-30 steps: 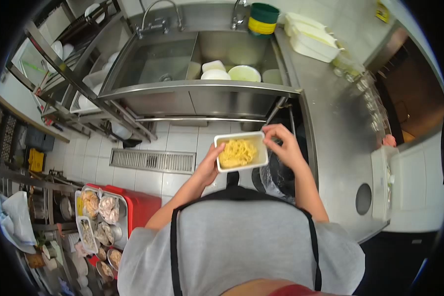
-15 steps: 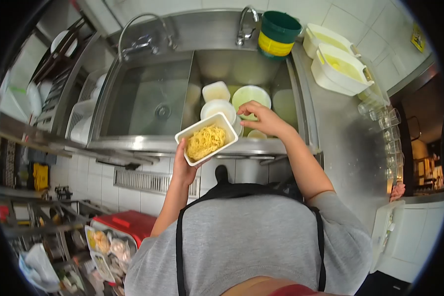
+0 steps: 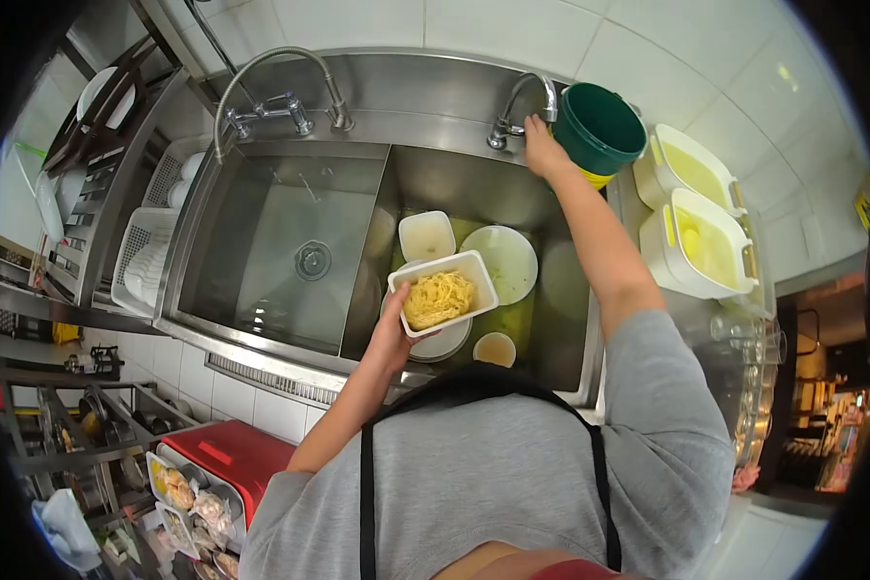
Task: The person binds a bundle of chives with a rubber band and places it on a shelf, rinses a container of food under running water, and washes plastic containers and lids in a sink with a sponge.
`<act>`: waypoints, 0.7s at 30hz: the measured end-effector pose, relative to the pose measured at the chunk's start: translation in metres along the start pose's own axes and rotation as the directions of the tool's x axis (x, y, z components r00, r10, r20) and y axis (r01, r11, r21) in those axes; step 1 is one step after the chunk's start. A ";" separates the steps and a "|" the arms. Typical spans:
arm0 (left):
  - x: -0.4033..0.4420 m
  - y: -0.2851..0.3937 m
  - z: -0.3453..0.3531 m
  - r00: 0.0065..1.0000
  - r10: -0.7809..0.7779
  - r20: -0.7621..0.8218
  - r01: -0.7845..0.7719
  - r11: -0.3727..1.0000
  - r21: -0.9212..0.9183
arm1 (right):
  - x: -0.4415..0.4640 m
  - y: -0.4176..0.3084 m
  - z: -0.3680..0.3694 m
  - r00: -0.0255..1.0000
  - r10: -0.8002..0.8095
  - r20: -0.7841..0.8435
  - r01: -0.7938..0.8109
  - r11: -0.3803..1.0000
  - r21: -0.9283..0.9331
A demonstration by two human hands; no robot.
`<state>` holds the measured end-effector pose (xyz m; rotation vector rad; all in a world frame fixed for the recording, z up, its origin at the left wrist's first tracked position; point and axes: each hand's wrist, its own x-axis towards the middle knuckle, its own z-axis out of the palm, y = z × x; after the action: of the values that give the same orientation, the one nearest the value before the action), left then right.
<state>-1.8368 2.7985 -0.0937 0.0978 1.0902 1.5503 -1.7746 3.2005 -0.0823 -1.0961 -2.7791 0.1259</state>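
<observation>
Right hand [image 3: 543, 152] had moved up beside the curved chrome tap [image 3: 550, 100], its grip unclear; left hand [image 3: 389, 336] grasped the white rectangular plastic container [image 3: 482, 281] of yellow noodles [image 3: 439, 300] above the steel basin [image 3: 451, 182]; level holding suited it.

The right hand [image 3: 543, 147], at the edge of the white rectangular container [image 3: 484, 283] of noodles [image 3: 438, 300] 1.0 s ago and over the right basin [image 3: 563, 295] 0.5 s ago, is now up by the right gooseneck faucet [image 3: 505, 118], beside the green bucket [image 3: 599, 126]; contact with the faucet cannot be told. The left hand [image 3: 387, 333] has carried the container from above the floor, past the sink's front edge, to over the right basin, covering more of a round white dish [image 3: 443, 345]. The body has come closer to the sink: the floor drain grate [image 3: 271, 379] shows as a narrower strip, and a small round bowl [image 3: 495, 336] of brownish liquid, partly hidden 0.5 s ago, appears fuller in view.
</observation>
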 end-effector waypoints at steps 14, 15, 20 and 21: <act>0.185 -0.043 0.030 0.993 -0.078 -0.092 0.086 0.992 0.092 | -0.019 0.014 0.004 0.955 -0.008 0.297 -0.059 0.975 0.215; 0.193 -0.049 0.033 0.992 -0.090 -0.086 0.098 0.990 0.097 | -0.033 0.011 0.001 0.973 -0.043 0.225 -0.045 0.928 0.371; 0.219 -0.067 0.053 0.982 -0.162 -0.095 0.177 0.969 0.175 | -0.068 0.017 -0.012 0.929 0.023 0.370 -0.207 0.860 0.467; 0.222 -0.069 0.058 0.981 -0.177 -0.075 0.188 0.965 0.184 | -0.075 0.026 0.003 0.939 0.026 0.343 -0.178 0.890 0.419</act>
<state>-1.8220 3.0043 -0.2153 0.0802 1.2575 1.2891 -1.7038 3.1683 -0.0968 -1.1796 -2.7380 0.9943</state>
